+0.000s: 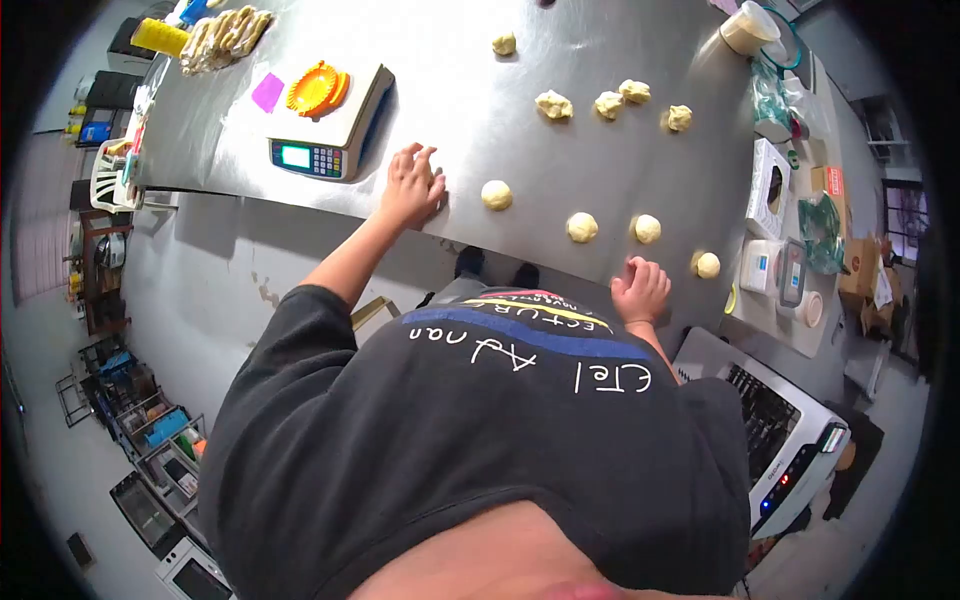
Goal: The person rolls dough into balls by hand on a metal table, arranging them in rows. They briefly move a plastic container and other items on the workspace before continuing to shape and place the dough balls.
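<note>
My left hand (pixel 412 187) rests at the near edge of the steel table, right of a digital scale (pixel 318 140). Its fingers are apart and slightly bent, with nothing visible in them. My right hand (pixel 641 289) lies at the same edge, fingers loosely bent, and I see nothing in it. Just beyond it sits a smooth dough ball (pixel 647 229). Others near it are a dough ball (pixel 582 228) to the left, a dough ball (pixel 708 265) to the right, and a dough ball (pixel 497 195) closer to my left hand.
Rough dough pieces (pixel 554 105) lie farther back on the steel table (pixel 450 110). An orange dough press (pixel 317 89) sits on the scale. A bag of long pale pieces (pixel 225 40) is at far left. A side counter (pixel 815 335) with tubs stands right, above a white-framed appliance (pixel 770 430).
</note>
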The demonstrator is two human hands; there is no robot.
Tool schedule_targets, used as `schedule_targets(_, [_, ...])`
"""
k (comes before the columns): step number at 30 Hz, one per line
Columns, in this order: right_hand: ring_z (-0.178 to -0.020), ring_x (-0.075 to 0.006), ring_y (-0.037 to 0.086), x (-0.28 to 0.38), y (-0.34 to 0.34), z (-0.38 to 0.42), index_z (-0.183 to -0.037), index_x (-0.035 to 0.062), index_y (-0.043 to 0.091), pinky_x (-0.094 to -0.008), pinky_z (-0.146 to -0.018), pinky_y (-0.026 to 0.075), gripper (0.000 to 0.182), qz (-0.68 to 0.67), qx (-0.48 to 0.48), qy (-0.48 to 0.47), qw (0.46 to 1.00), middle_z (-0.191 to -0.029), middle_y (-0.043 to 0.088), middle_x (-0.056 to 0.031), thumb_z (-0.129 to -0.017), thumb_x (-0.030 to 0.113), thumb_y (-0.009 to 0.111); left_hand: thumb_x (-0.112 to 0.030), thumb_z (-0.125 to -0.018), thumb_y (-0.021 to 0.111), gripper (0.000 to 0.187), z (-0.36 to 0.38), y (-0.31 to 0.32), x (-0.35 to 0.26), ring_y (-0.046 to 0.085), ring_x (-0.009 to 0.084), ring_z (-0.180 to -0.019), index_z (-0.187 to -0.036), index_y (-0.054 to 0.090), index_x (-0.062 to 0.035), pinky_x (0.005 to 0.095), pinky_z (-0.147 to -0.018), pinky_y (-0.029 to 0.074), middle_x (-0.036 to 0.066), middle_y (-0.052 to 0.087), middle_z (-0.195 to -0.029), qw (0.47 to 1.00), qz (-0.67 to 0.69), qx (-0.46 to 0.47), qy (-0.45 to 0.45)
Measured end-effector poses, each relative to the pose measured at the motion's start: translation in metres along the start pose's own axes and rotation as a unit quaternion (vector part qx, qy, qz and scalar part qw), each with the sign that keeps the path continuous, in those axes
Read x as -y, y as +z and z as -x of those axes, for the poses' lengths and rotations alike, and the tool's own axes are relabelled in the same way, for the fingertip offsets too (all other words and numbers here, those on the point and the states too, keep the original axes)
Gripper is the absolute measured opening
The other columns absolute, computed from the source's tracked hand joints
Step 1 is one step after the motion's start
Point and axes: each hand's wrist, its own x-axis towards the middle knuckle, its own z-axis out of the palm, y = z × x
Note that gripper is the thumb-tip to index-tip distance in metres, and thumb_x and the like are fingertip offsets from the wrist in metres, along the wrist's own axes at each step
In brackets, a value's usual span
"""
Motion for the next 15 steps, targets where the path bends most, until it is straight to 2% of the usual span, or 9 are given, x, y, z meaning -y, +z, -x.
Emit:
schedule_targets(1, [-0.083, -0.0258, 0.049, 0.001, 0.001, -0.001, -0.097, 0.0173, 0.051, -0.0403, -0.076, 0.038, 0.040, -0.002, -0.003, -0.002, 1.000, -0.088, 0.050, -0.0040, -0.063, 0.034, 0.064, -0.027, -0.081, 0.060, 0.034, -0.003, 0.005, 0.005, 0.048, 0.0339, -0.105, -0.106, 0.059, -0.0055, 0.0440, -0.093, 0.038, 0.016, 0.054, -0.109, 1.000, -0.003, -0.003, 0.000])
schedule_targets(3, [-0.083, -0.0256, 0.049, -0.001, 0.001, 0.001, -0.097, 0.0174, 0.051, -0.0398, -0.076, 0.038, 0.039, 0.008, 0.013, 0.007, 1.000, -0.088, 0.050, -0.0037, -0.063, 0.035, 0.063, -0.028, -0.081, 0.060, 0.025, -0.009, 0.018, 0.016, 0.053, 0.0322, -0.096, -0.090, 0.061, -0.0042, 0.0425, -0.086, 0.042, 0.014, 0.057, -0.096, 0.997, 0.042, 0.067, -0.010])
schedule_targets(4, [-0.083, -0.0256, 0.049, 0.000, 0.002, 0.001, -0.097, 0.0174, 0.051, -0.0398, -0.076, 0.038, 0.039, 0.007, 0.015, 0.007, 1.000, -0.088, 0.050, -0.0037, -0.063, 0.035, 0.063, -0.026, -0.080, 0.060, 0.024, -0.016, 0.018, 0.012, 0.057, 0.0308, -0.083, -0.072, 0.060, -0.0038, 0.0411, -0.078, 0.046, 0.012, 0.058, -0.081, 0.999, 0.041, 0.023, -0.012])
schedule_targets(8, [-0.083, -0.0252, 0.049, -0.001, 0.003, 0.000, -0.098, 0.0179, 0.052, -0.0399, -0.076, 0.038, 0.039, 0.010, 0.013, -0.005, 1.000, -0.089, 0.049, -0.0034, -0.065, 0.037, 0.061, -0.025, -0.077, 0.058, 0.023, -0.039, 0.023, 0.007, 0.061, 0.0300, -0.075, -0.066, 0.065, -0.0060, 0.0418, -0.068, 0.050, 0.011, 0.061, -0.074, 0.995, -0.032, 0.072, -0.059])
schedule_targets(9, [-0.083, -0.0251, 0.050, -0.002, 0.004, 0.001, -0.098, 0.0181, 0.052, -0.0399, -0.076, 0.038, 0.039, 0.013, 0.012, -0.006, 1.000, -0.089, 0.049, -0.0034, -0.065, 0.038, 0.060, -0.025, -0.077, 0.058, 0.023, -0.046, 0.027, 0.007, 0.061, 0.0300, -0.075, -0.066, 0.065, -0.0060, 0.0418, -0.068, 0.050, 0.011, 0.061, -0.074, 0.995, -0.033, 0.073, -0.059])
schedule_targets(12, [-0.083, -0.0250, 0.049, -0.002, 0.004, 0.001, -0.098, 0.0181, 0.053, -0.0402, -0.076, 0.038, 0.039, 0.011, 0.005, -0.005, 1.000, -0.089, 0.049, -0.0035, -0.066, 0.039, 0.059, -0.032, -0.080, 0.051, 0.030, -0.071, 0.027, 0.002, 0.065, 0.0314, -0.077, -0.076, 0.070, -0.0086, 0.0428, -0.069, 0.052, 0.013, 0.066, -0.088, 0.968, -0.077, 0.181, -0.155])
schedule_targets(15, [-0.083, -0.0252, 0.049, -0.004, 0.005, 0.002, -0.099, 0.0177, 0.052, -0.0402, -0.077, 0.037, 0.040, 0.013, 0.001, -0.013, 1.000, -0.089, 0.049, -0.0035, -0.065, 0.038, 0.060, -0.033, -0.084, 0.049, 0.034, -0.082, 0.031, 0.001, 0.064, 0.0324, -0.081, -0.079, 0.069, -0.0059, 0.0418, -0.074, 0.051, 0.015, 0.067, -0.087, 0.960, -0.083, 0.187, -0.193])
